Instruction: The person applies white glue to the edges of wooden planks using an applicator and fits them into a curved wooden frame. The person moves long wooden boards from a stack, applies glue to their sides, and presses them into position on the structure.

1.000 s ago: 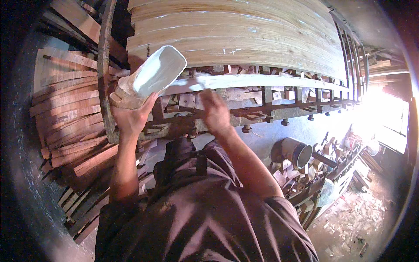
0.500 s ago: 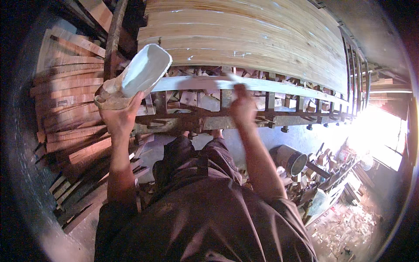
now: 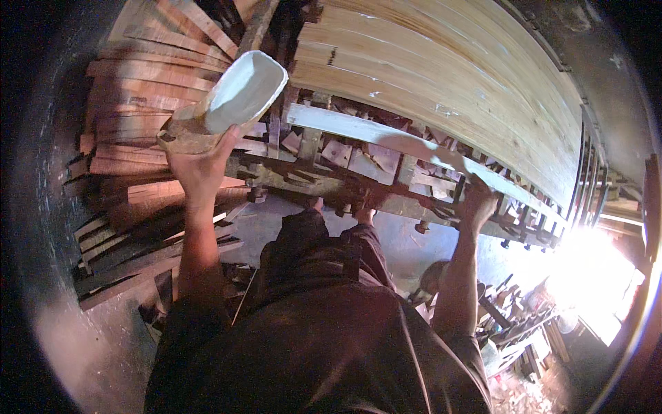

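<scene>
My left hand (image 3: 200, 169) is raised and grips a pale, glue-smeared plastic tub (image 3: 231, 100) from below, its open mouth turned toward me. My right hand (image 3: 476, 203) reaches out to the right and rests on a long pale wooden strip (image 3: 386, 138) that lies along a rough wooden rack (image 3: 324, 183). Behind the strip rises a broad curved wall of light wooden planks (image 3: 455, 83). My dark clothing fills the lower middle of the view.
Reddish boards (image 3: 131, 145) are stacked at the left, with darker planks below them. Small wood offcuts (image 3: 345, 155) lie in the rack. A round pot (image 3: 431, 276) and scrap wood (image 3: 524, 324) sit on the ground at the lower right, near bright daylight.
My right hand has slid to the right along the pale strip. My left hand has kept the tub raised, and the view has swung so the reddish boards are more in sight.
</scene>
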`<action>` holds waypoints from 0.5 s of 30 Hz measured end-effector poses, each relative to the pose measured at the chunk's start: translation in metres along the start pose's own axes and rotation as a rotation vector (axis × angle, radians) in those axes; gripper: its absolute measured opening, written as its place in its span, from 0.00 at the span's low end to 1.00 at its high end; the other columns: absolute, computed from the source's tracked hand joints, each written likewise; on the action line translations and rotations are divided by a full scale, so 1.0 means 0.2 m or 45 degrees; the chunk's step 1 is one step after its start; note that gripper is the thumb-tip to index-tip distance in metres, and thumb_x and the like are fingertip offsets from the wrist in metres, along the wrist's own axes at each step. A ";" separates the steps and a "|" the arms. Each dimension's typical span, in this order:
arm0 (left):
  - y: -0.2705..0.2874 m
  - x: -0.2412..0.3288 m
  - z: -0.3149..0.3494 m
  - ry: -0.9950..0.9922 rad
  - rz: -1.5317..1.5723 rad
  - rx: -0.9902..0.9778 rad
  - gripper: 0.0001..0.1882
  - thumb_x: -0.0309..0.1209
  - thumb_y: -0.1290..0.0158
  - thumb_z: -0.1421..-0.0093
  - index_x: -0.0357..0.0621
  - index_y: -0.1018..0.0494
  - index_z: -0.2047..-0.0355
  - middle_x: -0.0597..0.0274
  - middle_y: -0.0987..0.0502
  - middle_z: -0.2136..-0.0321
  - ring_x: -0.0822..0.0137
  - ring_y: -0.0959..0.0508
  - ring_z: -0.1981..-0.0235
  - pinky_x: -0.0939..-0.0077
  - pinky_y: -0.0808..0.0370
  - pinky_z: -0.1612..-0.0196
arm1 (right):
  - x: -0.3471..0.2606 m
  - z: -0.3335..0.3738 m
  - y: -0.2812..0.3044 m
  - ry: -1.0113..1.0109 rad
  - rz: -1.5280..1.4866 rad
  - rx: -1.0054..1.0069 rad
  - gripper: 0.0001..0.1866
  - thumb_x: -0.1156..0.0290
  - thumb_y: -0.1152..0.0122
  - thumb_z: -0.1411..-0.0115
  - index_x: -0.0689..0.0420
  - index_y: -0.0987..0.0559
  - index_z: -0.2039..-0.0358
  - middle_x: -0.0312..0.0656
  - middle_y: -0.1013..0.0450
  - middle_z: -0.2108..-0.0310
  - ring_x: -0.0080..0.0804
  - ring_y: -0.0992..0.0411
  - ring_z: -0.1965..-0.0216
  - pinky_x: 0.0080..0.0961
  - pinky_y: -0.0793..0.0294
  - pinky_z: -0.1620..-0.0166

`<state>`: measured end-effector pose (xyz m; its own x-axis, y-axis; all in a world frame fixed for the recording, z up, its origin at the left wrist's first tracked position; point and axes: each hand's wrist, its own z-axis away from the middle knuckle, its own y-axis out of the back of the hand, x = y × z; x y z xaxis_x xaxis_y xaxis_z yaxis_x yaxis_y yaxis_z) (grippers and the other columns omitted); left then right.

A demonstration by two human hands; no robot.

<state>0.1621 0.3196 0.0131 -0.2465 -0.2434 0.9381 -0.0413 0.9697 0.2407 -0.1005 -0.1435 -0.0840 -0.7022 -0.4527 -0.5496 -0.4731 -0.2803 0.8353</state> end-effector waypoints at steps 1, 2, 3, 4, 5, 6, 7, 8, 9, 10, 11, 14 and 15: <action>0.01 -0.06 0.01 -0.023 0.005 0.071 0.31 0.24 0.29 0.55 0.33 0.34 0.53 0.55 0.25 0.57 0.66 0.23 0.57 0.71 0.24 0.53 | -0.10 0.03 -0.09 0.105 -0.008 -0.067 0.11 0.75 0.40 0.42 0.59 0.15 0.60 0.42 0.18 0.66 0.31 0.22 0.66 0.30 0.22 0.60; 0.02 -0.06 0.02 0.016 -0.035 0.070 0.32 0.24 0.29 0.55 0.33 0.34 0.52 0.54 0.25 0.57 0.66 0.23 0.57 0.70 0.24 0.53 | -0.22 0.09 -0.19 0.204 -0.016 -0.133 0.11 0.75 0.40 0.42 0.58 0.15 0.60 0.43 0.18 0.65 0.33 0.21 0.65 0.31 0.22 0.59; 0.03 -0.06 0.03 0.060 -0.075 0.074 0.32 0.24 0.29 0.55 0.33 0.35 0.52 0.54 0.25 0.57 0.66 0.23 0.57 0.70 0.24 0.53 | -0.42 0.17 -0.28 0.389 0.155 -0.126 0.12 0.76 0.41 0.43 0.56 0.15 0.59 0.44 0.18 0.63 0.37 0.21 0.63 0.32 0.22 0.58; 0.04 -0.06 0.05 0.100 -0.112 0.074 0.33 0.24 0.29 0.55 0.33 0.35 0.52 0.54 0.26 0.56 0.65 0.23 0.57 0.70 0.24 0.53 | -0.64 0.24 -0.38 0.570 0.323 -0.113 0.14 0.77 0.42 0.44 0.54 0.16 0.58 0.45 0.19 0.61 0.41 0.21 0.62 0.34 0.22 0.57; 0.05 -0.07 0.06 -0.005 -0.186 0.072 0.25 0.23 0.32 0.51 0.32 0.29 0.54 0.56 0.22 0.57 0.65 0.21 0.59 0.70 0.23 0.54 | -0.81 0.28 -0.45 0.388 0.053 -0.264 0.17 0.79 0.44 0.45 0.52 0.16 0.56 0.46 0.20 0.58 0.45 0.21 0.59 0.35 0.23 0.55; 0.05 -0.06 0.06 -0.020 -0.189 0.047 0.24 0.23 0.33 0.50 0.32 0.29 0.55 0.56 0.22 0.57 0.65 0.22 0.59 0.69 0.23 0.54 | -0.97 0.32 -0.54 0.335 -0.095 -0.382 0.18 0.80 0.44 0.47 0.53 0.16 0.56 0.48 0.21 0.58 0.45 0.21 0.59 0.35 0.23 0.54; 0.05 -0.05 0.06 -0.040 -0.193 0.025 0.23 0.23 0.33 0.50 0.32 0.28 0.55 0.56 0.22 0.58 0.65 0.22 0.59 0.69 0.23 0.54 | -1.09 0.38 -0.62 0.462 -0.055 -0.421 0.21 0.80 0.45 0.50 0.53 0.17 0.56 0.49 0.21 0.58 0.45 0.21 0.59 0.35 0.23 0.54; 0.05 -0.05 0.06 -0.058 -0.199 0.008 0.22 0.24 0.33 0.50 0.32 0.27 0.56 0.55 0.22 0.58 0.65 0.22 0.59 0.69 0.23 0.54 | -1.23 0.42 -0.69 0.471 -0.112 -0.507 0.22 0.81 0.46 0.53 0.54 0.17 0.56 0.49 0.21 0.59 0.46 0.22 0.60 0.36 0.23 0.54; 0.05 -0.05 0.06 -0.024 -0.150 -0.001 0.25 0.23 0.32 0.51 0.32 0.29 0.55 0.55 0.23 0.57 0.65 0.22 0.58 0.69 0.24 0.54 | -1.31 0.45 -0.76 0.444 -0.090 -0.663 0.22 0.81 0.46 0.53 0.53 0.17 0.57 0.49 0.21 0.61 0.46 0.22 0.60 0.37 0.23 0.55; 0.05 -0.04 0.06 0.008 -0.104 -0.009 0.27 0.22 0.31 0.53 0.33 0.31 0.54 0.55 0.24 0.57 0.66 0.23 0.57 0.69 0.24 0.53 | -1.35 0.46 -0.85 0.636 -0.171 -0.627 0.21 0.80 0.44 0.52 0.53 0.16 0.57 0.49 0.20 0.62 0.47 0.22 0.61 0.36 0.24 0.54; 0.07 -0.04 0.05 0.042 -0.065 0.001 0.30 0.21 0.30 0.54 0.33 0.33 0.53 0.55 0.25 0.56 0.66 0.24 0.56 0.70 0.24 0.53 | -1.35 0.46 -0.89 0.621 -0.227 -0.623 0.19 0.79 0.42 0.51 0.54 0.16 0.57 0.48 0.20 0.63 0.45 0.21 0.62 0.36 0.23 0.55; 0.10 -0.02 0.06 -0.010 -0.019 0.072 0.29 0.20 0.30 0.54 0.33 0.32 0.53 0.55 0.25 0.56 0.66 0.24 0.55 0.69 0.24 0.52 | -1.23 0.40 -0.86 0.261 -0.555 -0.694 0.16 0.77 0.37 0.48 0.57 0.16 0.57 0.44 0.18 0.64 0.34 0.21 0.67 0.33 0.21 0.60; 0.12 -0.01 0.06 0.084 0.076 0.064 0.30 0.19 0.30 0.55 0.33 0.34 0.53 0.56 0.26 0.56 0.65 0.24 0.55 0.69 0.24 0.51 | -1.06 0.33 -0.85 0.126 -0.641 -0.708 0.15 0.76 0.38 0.46 0.55 0.16 0.57 0.42 0.19 0.67 0.30 0.22 0.69 0.32 0.22 0.63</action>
<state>0.1493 0.3438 0.0132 -0.1857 -0.1846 0.9651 -0.0772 0.9819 0.1730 0.0935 0.0567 -0.1104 -0.4090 -0.2238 -0.8847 -0.3675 -0.8470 0.3841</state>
